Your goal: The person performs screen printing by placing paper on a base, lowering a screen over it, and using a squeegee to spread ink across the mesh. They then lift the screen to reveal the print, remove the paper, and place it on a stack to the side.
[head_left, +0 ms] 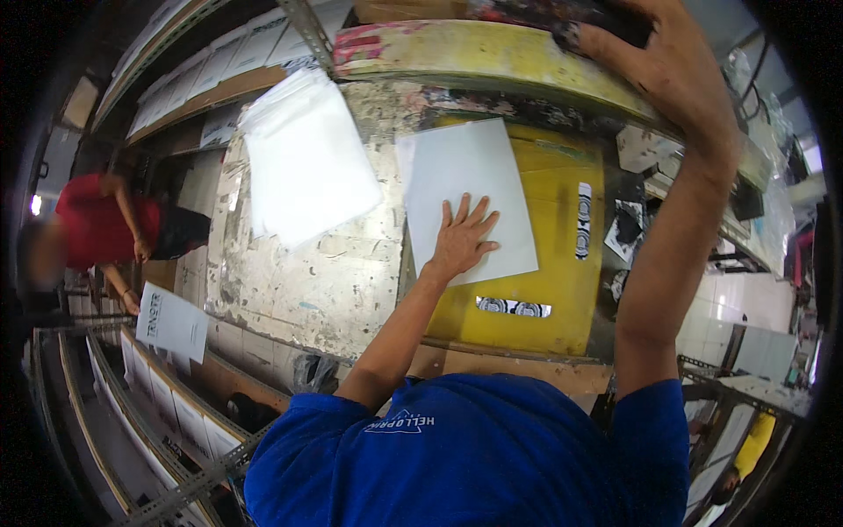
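My left hand [464, 239] splays on a white sheet [465, 167], probably light, bendy, best pinched at the edge ahead; my right hand [672, 75]'s hold I can't tell.

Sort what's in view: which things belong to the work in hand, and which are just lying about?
Seemingly in use:
white sheet, under the left hand
yellow board beneath it
stained bar, near the right hand
white pile, probably

Apparently lying about:
shelved sheets, upper left
yellow item, lower right
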Motion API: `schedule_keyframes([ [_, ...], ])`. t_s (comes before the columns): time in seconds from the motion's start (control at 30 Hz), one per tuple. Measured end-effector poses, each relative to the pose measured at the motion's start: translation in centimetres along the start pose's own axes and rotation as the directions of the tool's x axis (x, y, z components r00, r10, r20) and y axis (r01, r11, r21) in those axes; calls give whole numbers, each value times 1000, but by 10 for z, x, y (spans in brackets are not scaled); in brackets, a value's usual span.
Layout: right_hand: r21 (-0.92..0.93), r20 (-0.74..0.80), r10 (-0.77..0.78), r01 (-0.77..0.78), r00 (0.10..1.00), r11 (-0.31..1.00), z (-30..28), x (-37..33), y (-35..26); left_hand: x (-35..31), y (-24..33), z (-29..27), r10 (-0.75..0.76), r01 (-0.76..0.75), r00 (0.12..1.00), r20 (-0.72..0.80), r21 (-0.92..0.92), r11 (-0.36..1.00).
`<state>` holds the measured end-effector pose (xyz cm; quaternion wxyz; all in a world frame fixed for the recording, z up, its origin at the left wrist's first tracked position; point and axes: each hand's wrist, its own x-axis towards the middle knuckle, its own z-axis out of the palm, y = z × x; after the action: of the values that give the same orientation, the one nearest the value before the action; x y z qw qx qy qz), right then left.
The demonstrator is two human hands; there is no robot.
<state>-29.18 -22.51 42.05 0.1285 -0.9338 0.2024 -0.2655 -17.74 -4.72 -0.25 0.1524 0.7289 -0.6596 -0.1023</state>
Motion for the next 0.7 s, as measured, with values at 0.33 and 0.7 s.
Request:
schedule_keyframes([
  [0.33,20,-52,-43,44,998,999,0,-1,9,43,61,28,228,-222,969,90,-74,972],
  [0.7,-86,-84,-116,109,990,990,4,-10,5,20,78,35,261,-254,963,62,-95,962],
])
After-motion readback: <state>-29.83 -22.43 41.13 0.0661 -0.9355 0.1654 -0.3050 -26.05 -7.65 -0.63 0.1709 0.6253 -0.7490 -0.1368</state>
